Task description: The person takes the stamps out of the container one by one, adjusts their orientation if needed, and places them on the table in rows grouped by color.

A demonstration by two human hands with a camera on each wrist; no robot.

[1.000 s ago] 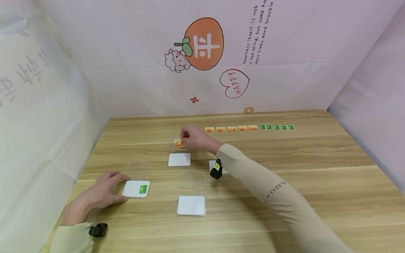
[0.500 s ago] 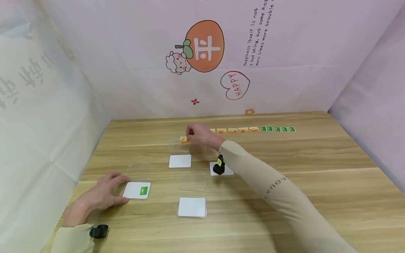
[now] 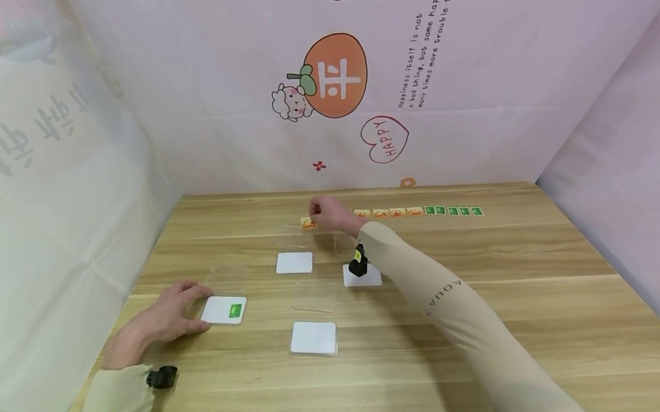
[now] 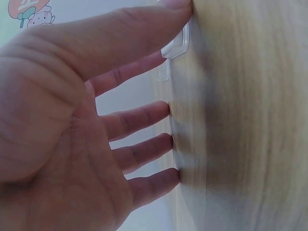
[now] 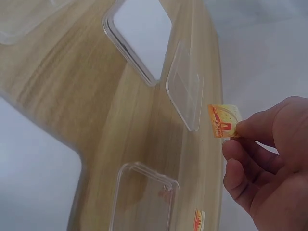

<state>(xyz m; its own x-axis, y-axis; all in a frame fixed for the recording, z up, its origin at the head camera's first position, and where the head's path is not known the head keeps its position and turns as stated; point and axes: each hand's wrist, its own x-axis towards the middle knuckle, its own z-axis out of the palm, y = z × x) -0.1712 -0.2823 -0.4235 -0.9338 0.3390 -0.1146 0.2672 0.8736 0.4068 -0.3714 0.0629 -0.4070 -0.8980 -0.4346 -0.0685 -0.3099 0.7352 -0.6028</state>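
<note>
My right hand (image 3: 333, 213) pinches a small orange picture sticker (image 5: 224, 120) between thumb and forefinger, its other fingers curled in beneath. The sticker is near the back of the table, by the left end of a row of orange stickers (image 3: 381, 213). At the left, my left hand (image 3: 169, 313) holds a flat clear case with a white face (image 3: 217, 308), thumb and forefinger at its two left corners. A green sticker (image 3: 235, 311) lies on that white face, towards its right side. In the left wrist view the case's corner (image 4: 177, 45) shows between thumb and forefinger.
Other white-faced cases (image 3: 313, 337) lie in the middle of the wooden table. Clear lids (image 3: 315, 297) lie just behind the cases. Several green stickers (image 3: 453, 211) continue the row to the right. A printed cloth (image 3: 219, 156) hangs behind the table.
My right hand has moved a little back and to the right with the orange sticker, away from over the rear clear lid. The left hand keeps its place on the case.
</note>
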